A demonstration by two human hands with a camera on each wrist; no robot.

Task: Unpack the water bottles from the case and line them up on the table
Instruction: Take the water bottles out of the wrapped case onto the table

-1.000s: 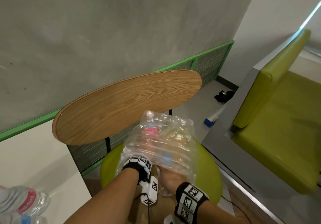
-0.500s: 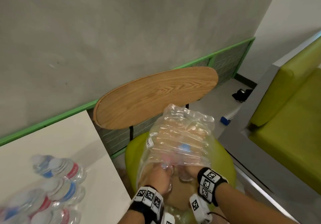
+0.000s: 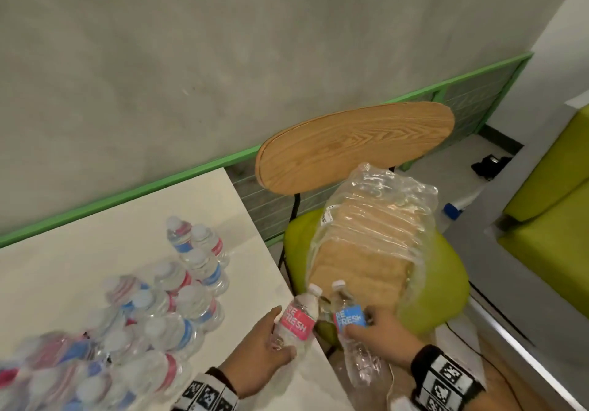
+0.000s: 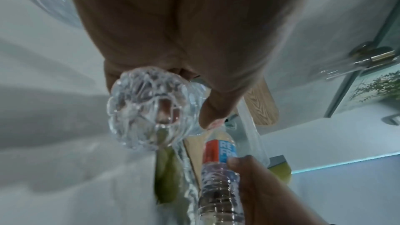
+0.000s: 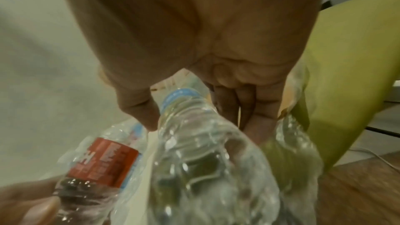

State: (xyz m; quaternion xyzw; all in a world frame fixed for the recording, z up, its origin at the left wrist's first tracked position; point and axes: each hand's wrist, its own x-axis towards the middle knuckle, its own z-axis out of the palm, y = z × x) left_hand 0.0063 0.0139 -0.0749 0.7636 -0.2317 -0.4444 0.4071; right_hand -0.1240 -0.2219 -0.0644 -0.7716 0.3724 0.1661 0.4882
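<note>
In the head view my left hand (image 3: pixel 271 340) grips a pink-labelled water bottle (image 3: pixel 298 316) over the right edge of the white table (image 3: pixel 95 251). Beside it, my right hand (image 3: pixel 374 327) grips a blue-labelled bottle (image 3: pixel 349 318) just off the table edge. Both bottles lean with caps pointing away from me. The case (image 3: pixel 373 229), crumpled clear wrap over a cardboard tray, lies on the green chair seat behind them. The left wrist view shows the pink-labelled bottle's base (image 4: pixel 149 114). The right wrist view shows the blue-labelled bottle's ribbed body (image 5: pixel 194 151).
Several bottles (image 3: pixel 178 299) stand crowded on the table's near left part. The chair's wooden backrest (image 3: pixel 353 146) rises behind the case. A green sofa (image 3: pixel 548 219) is at the right, a grey wall behind the table.
Both hands came out of the case's wrap, each holding a bottle, and moved left toward the table. The head view swung left, bringing the table's bottles into sight.
</note>
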